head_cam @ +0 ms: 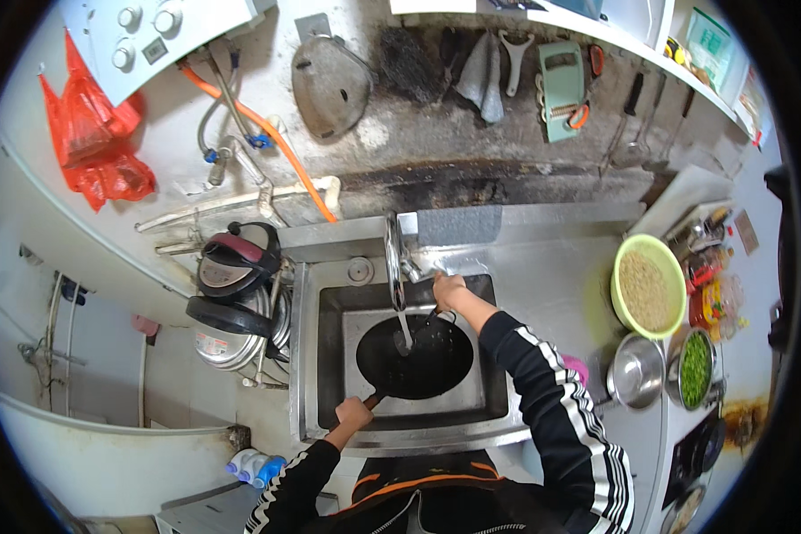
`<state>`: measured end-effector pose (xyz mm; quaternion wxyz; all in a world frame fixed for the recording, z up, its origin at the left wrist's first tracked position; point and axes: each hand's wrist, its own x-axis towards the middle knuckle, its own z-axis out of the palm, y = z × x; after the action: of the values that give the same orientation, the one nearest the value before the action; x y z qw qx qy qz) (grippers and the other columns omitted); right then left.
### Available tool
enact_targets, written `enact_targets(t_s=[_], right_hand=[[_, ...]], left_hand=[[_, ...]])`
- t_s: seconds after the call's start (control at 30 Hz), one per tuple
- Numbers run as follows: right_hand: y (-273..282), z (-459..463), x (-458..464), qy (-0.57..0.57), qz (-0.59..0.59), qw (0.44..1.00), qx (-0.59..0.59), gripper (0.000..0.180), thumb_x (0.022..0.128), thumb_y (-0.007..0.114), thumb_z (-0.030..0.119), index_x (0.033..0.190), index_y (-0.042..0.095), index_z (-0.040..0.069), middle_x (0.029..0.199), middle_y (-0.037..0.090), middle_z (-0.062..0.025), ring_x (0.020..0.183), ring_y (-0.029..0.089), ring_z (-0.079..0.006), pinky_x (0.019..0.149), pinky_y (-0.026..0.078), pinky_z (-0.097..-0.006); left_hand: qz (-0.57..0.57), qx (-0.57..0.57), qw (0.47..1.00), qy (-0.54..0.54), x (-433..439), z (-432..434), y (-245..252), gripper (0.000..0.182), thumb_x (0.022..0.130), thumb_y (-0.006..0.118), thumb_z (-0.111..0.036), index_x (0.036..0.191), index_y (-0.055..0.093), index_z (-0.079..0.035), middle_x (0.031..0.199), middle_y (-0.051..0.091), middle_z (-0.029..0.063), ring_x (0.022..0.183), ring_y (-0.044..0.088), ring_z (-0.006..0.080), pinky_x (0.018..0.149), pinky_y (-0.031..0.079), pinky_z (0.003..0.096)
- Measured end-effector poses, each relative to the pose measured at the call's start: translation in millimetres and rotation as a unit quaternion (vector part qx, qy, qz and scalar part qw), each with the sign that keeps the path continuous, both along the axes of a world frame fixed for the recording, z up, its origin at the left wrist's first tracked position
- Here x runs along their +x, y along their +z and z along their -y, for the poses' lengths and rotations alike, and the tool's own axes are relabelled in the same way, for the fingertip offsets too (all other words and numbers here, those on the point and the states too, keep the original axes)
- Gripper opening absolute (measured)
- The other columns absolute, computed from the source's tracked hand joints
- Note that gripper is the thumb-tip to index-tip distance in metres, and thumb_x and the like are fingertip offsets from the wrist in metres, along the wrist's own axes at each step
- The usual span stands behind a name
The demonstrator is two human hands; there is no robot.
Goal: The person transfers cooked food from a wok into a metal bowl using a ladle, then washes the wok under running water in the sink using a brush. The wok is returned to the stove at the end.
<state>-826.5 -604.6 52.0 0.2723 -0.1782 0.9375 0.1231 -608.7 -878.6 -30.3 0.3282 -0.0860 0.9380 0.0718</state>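
Observation:
A black wok (pixel 420 367) sits in the basin of a stainless steel sink (pixel 347 437), under water running from a chrome faucet (pixel 394 260). My left hand (pixel 355 414) is closed round the wok's long handle (pixel 375 399), at the lower left of the basin. Beyond the wok's far right rim, my right hand (pixel 449 292) is at the base of the faucet, near its lever; its fingers are partly hidden, so whether they grip anything does not show. The wok's small loop handle (pixel 446 316) lies just below that hand.
Right of the sink stand a yellow-green basin of grain-like food (pixel 647 287), a steel bowl (pixel 637 372), a bowl of chopped greens (pixel 695 370) and bottles (pixel 714 300). Pressure cookers (pixel 233 334) stand at the left. A gray cloth (pixel 459 225) hangs behind the sink; utensils hang on the wall.

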Motion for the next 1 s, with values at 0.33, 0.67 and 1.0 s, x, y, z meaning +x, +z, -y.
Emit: enact_targets(t_s=[0.33,0.67,1.0], right_hand=[[-52.9,8.3,202.2,-0.546,0.274,0.622,-0.490,0.037,0.081,0.050,0.005,0.117,0.044,0.012,0.071,0.052,-0.0032,0.048,0.050,-0.0114,0.043,0.046,-0.0228],[-79.2,97.8,157.4,-0.611,0.195,0.367,-0.673,0.013,0.082,0.054,0.019,0.088,0.055,0.007,0.061,0.052,-0.0022,0.050,0.052,-0.0113,0.054,0.052,-0.0268],[-69.7,123.7,53.8,-0.592,0.045,0.342,-0.728,0.026,0.078,0.053,0.032,0.066,0.059,0.010,0.058,0.055,-0.0047,0.042,0.048,-0.0123,0.037,0.036,-0.0238]], left_hand=[[-0.032,0.044,0.994,-0.095,-22.5,15.0,-58.3,0.024,0.065,0.062,-0.020,0.081,0.064,-0.004,0.085,0.063,0.0165,0.084,0.061,0.0291,0.073,0.048,0.0370],[0.014,0.071,0.993,-0.093,-20.6,42.7,-119.3,0.042,0.062,0.068,-0.026,0.095,0.057,-0.002,0.097,0.060,0.0161,0.090,0.058,0.0311,0.079,0.047,0.0364],[-0.053,0.594,0.729,0.337,-115.2,8.4,-42.5,0.033,0.087,0.045,-0.034,0.100,0.055,-0.006,0.090,0.059,0.0054,0.082,0.056,0.0177,0.073,0.043,0.0265]])
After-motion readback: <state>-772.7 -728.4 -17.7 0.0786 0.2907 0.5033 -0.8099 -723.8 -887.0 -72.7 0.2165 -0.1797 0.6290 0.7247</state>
